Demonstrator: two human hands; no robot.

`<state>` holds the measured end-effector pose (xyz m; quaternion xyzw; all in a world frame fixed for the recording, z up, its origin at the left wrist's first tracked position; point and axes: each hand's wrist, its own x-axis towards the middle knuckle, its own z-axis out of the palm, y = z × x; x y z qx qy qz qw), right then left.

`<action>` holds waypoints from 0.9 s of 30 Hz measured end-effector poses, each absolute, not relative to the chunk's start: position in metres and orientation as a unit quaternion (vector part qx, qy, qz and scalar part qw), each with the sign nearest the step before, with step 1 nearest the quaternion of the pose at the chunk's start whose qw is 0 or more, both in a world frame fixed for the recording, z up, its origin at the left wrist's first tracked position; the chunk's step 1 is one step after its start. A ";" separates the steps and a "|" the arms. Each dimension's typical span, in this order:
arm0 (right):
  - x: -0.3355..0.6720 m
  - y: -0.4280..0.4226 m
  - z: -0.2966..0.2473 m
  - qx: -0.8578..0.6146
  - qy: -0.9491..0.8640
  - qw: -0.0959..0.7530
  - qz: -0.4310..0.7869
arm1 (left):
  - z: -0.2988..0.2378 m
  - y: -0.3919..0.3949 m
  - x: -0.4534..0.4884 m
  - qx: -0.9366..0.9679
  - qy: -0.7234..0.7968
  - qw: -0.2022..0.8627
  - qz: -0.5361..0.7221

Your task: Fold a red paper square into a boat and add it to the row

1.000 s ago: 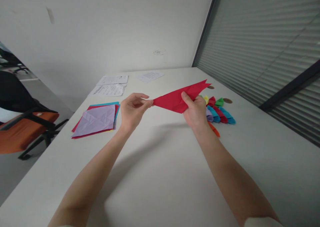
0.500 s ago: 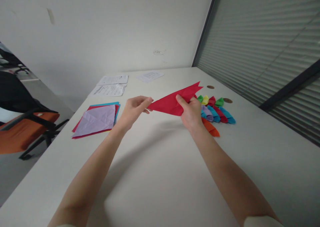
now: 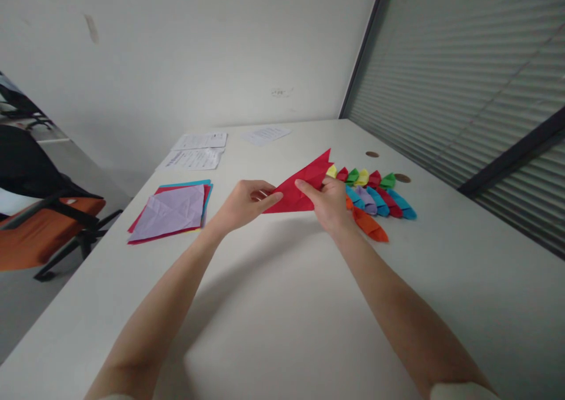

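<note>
- Left hand [image 3: 246, 204]: thumb and fingers closed on the left end of the red sheet [image 3: 293, 200].
- Right hand [image 3: 331, 205]: thumb in front, gripping its right part.
- Red sheet: between both, above the table [image 3: 273, 312]; pointed, apparently part-folded.
- Sheet stack [image 3: 172, 209], purple uppermost: left, flat, seemingly unworked.
- Folded pieces [image 3: 377, 201], multicoloured: right, in rows, apparently finished.
- Printed papers [image 3: 198, 156]: beyond the stack.
</note>
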<state>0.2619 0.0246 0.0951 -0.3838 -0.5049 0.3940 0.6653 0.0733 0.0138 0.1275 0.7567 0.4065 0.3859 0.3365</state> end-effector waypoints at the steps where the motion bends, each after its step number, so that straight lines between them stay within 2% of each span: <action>1: 0.259 0.023 0.094 -0.388 -0.514 0.654 0.399 | 0.127 0.013 0.076 0.763 0.408 0.322 0.383; 10: 0.252 0.017 0.092 -0.395 -0.525 0.626 0.420 | 0.119 0.012 0.082 0.828 0.423 0.092 0.355; 17: 0.264 0.032 0.093 -0.342 -0.495 0.696 0.391 | 0.112 0.014 0.079 0.852 0.389 0.070 0.343; 27: 0.266 0.033 0.097 -0.345 -0.487 0.718 0.359 | 0.106 0.015 0.076 0.863 0.368 0.028 0.343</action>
